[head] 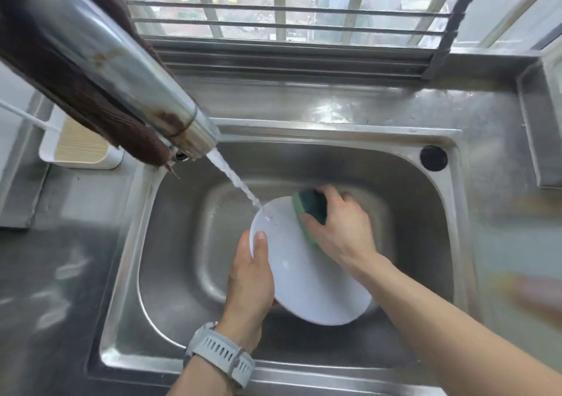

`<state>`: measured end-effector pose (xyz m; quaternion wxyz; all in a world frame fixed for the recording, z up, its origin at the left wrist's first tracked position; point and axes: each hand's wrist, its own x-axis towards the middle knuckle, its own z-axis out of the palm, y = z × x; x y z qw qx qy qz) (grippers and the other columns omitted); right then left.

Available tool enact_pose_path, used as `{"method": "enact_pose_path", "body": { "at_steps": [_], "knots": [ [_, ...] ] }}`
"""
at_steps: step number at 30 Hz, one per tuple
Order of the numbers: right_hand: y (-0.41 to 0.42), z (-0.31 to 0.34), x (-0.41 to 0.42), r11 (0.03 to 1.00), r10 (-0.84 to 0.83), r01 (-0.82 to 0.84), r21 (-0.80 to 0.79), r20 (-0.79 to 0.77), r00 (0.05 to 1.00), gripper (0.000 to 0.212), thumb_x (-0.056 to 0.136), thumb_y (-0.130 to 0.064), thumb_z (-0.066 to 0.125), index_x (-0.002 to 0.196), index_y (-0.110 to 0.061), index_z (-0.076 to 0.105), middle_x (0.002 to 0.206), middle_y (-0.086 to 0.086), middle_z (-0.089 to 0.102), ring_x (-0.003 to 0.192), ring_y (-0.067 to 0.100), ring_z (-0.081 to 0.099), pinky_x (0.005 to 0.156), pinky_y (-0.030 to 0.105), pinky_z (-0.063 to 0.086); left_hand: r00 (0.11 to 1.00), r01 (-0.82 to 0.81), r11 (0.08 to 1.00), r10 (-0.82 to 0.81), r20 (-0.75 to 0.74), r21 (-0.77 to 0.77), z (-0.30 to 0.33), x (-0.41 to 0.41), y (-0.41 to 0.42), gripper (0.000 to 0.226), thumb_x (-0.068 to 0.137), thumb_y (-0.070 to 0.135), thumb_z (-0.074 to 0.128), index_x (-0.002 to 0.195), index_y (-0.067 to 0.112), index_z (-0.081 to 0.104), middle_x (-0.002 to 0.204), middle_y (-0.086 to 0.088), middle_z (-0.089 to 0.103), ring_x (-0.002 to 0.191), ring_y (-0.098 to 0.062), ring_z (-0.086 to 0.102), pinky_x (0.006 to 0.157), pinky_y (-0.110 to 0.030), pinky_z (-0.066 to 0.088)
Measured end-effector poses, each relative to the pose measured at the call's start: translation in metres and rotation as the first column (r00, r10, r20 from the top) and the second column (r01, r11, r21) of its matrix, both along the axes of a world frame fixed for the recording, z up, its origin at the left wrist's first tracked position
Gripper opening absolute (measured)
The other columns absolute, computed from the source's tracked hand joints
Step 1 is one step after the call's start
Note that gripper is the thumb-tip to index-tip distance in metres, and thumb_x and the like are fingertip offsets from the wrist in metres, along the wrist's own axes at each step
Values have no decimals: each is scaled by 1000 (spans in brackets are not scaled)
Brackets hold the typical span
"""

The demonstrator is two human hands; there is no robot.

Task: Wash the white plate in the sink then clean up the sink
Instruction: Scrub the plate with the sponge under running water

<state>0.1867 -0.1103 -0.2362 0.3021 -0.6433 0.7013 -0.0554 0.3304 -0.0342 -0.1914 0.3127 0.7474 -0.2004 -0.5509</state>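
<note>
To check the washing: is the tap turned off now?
No, water streams from the faucet onto the white plate.

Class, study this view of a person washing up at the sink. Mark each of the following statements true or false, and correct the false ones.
1. Water from the faucet lands on the white plate. True.
2. The right hand holds a yellow cloth against the plate. False: it presses a green sponge to the plate's upper rim.
3. The left hand grips the plate's edge, thumb on its face. True.
4. The plate lies flat on the counter beside the sink. False: it is held tilted over the sink basin.
5. A grey wristwatch is on the right wrist. False: it is on the left wrist.
</note>
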Motion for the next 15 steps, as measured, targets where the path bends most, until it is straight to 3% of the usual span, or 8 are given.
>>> {"method": "enact_pose_path", "body": {
  "at_steps": [3, 5, 6, 8, 11, 15],
  "knots": [
    [15, 19, 37, 995, 98, -91, -43, 187, 978, 48, 86, -49, 64, 130, -32, 54, 107, 3, 62, 98, 27, 61, 82, 34, 46, 997, -69, 998, 69, -17, -1, 3, -2, -1, 64, 86, 86, 32, 126, 47, 62, 127, 14, 71, 122, -14, 65, 109, -51, 51],
    [38, 38, 40, 981, 193, -188, -42, 251, 949, 49, 87, -53, 60, 133, -37, 52, 108, -4, 61, 99, 19, 60, 85, 31, 47, 987, -152, 987, 154, -53, 48, 2, 1, -3, 91, 67, 103, 30, 128, 44, 65, 126, 8, 74, 119, -17, 69, 105, -51, 55],
    [49, 47, 35, 972, 233, -229, -44, 258, 938, 51, 88, -55, 58, 135, -38, 50, 108, -6, 59, 99, 16, 59, 86, 29, 47, 981, -176, 982, 181, -68, 66, 4, 3, -4, 94, 64, 105, 31, 125, 43, 66, 119, 5, 77, 111, -21, 74, 98, -53, 59],
    [68, 59, 18, 961, 270, -275, -22, 274, 923, 54, 88, -57, 58, 139, -42, 48, 111, -12, 56, 100, 10, 57, 88, 24, 46, 976, -191, 978, 199, -89, 88, 6, 5, -4, 91, 62, 104, 33, 124, 45, 65, 117, 3, 78, 107, -26, 75, 92, -57, 60],
    [88, 64, -20, 949, 295, -313, 44, 230, 927, 55, 85, -59, 58, 137, -46, 48, 113, -19, 55, 102, 5, 55, 93, 21, 44, 986, -143, 990, 143, -83, 15, 12, 4, 0, 76, 69, 100, 38, 123, 52, 61, 124, 11, 74, 117, -23, 70, 103, -56, 55],
    [79, 50, -55, 979, 198, -198, 56, 16, 980, 52, 82, -56, 60, 130, -43, 49, 103, -13, 55, 98, 15, 58, 85, 30, 47, 999, -34, 996, 37, 35, -81, 18, 2, 0, 17, 103, 54, 46, 109, 49, 61, 105, 15, 75, 105, -19, 72, 90, -54, 62]
  ]
}}
